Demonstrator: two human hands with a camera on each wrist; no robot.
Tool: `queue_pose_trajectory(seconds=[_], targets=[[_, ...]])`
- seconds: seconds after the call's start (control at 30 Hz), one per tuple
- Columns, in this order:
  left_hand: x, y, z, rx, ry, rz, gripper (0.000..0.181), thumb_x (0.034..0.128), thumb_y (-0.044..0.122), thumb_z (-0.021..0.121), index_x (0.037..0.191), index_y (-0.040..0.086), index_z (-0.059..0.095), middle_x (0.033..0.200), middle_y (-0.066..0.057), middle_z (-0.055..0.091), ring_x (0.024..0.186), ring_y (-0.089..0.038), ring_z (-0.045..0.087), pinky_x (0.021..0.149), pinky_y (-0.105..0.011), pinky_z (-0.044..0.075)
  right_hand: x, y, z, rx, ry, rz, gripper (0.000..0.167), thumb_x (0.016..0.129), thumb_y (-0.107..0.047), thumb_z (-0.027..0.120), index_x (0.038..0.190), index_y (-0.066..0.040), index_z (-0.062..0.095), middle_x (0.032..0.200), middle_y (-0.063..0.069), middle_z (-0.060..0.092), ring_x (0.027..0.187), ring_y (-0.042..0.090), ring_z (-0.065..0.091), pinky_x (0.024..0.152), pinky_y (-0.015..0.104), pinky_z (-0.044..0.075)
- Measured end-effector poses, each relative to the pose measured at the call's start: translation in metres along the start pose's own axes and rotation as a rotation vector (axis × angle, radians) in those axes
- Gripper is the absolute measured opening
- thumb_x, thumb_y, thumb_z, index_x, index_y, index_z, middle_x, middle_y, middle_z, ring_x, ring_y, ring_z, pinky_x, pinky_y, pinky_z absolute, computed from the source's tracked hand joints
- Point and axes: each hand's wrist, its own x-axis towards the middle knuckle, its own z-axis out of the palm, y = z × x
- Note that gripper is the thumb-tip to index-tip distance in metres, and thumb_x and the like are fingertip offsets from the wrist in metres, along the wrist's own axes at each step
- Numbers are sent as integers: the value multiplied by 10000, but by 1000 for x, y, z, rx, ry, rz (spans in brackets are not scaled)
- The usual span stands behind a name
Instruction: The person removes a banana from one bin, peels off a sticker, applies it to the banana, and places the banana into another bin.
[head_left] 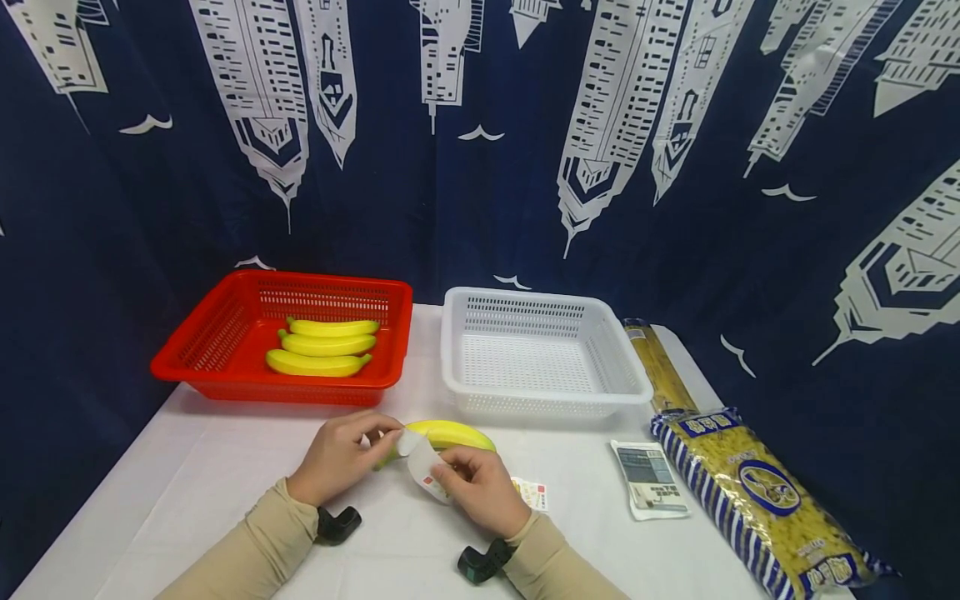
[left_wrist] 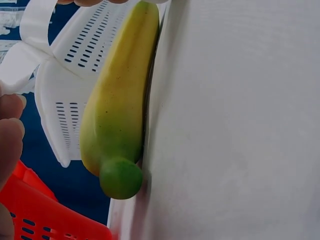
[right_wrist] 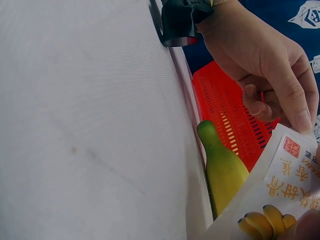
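Between both hands is a white sticker label [head_left: 424,468]; the right wrist view shows its printed face [right_wrist: 274,187] with bananas and orange characters. My left hand [head_left: 347,457] pinches a pale strip at the label's upper left end. My right hand [head_left: 486,488] grips the label's lower right part with thumb and fingers. In the left wrist view, a curled white strip [left_wrist: 20,65] appears partly separated, its far end cut off by the frame. Just behind the hands a yellow banana [head_left: 453,432] with a green stem end lies on the table, partly hidden by them.
Three bananas [head_left: 318,365] lie in a red basket [head_left: 281,390] at back left. Beside it stands a white basket [head_left: 551,396]. Another printed label [head_left: 534,493] lies by my right hand. To the right are a small packet [head_left: 651,482], a pasta bag [head_left: 765,500] and a long package [head_left: 662,371].
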Motion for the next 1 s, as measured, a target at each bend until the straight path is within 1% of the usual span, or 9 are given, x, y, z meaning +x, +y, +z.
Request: queue_pose_trajectory(seconds=[0.1, 0.23, 0.57, 0.73, 1.0], targets=[[0, -1, -1, -6, -6, -17, 184, 852, 128, 844, 987, 224, 766, 855, 182, 688, 702, 30, 581, 616, -132, 458, 0, 0, 0, 5, -3, 0, 131, 988, -113, 680, 998, 0, 747, 727, 192, 656, 566, -20, 473, 510, 158, 396], [0, -1, -1, -10, -12, -33, 183, 855, 133, 843, 989, 231, 765, 850, 187, 682, 696, 37, 580, 603, -110, 435, -1, -1, 0, 3, -2, 17, 128, 989, -126, 685, 995, -15, 750, 736, 177, 665, 571, -23, 477, 522, 149, 398], [1, -2, -2, 3, 9, -10, 183, 847, 115, 843, 978, 216, 765, 827, 186, 672, 686, 39, 576, 606, -113, 433, 0, 1, 0, 2, -5, 25, 131, 990, -137, 686, 999, -23, 750, 766, 162, 688, 581, -18, 489, 531, 150, 411], [1, -2, -2, 12, 10, -14, 174, 848, 120, 843, 973, 214, 766, 818, 188, 667, 686, 39, 572, 601, -107, 423, 0, 0, 0, 11, -7, 38, 141, 991, -152, 687, 1000, -26, 749, 791, 163, 701, 594, -12, 503, 543, 152, 421], [1, -4, -3, 28, 29, -6, 182, 839, 104, 844, 967, 208, 767, 816, 176, 670, 681, 31, 565, 594, -125, 426, 0, 0, 0, 9, -6, 33, 149, 997, -163, 682, 996, -29, 749, 756, 166, 677, 580, -11, 489, 532, 153, 410]])
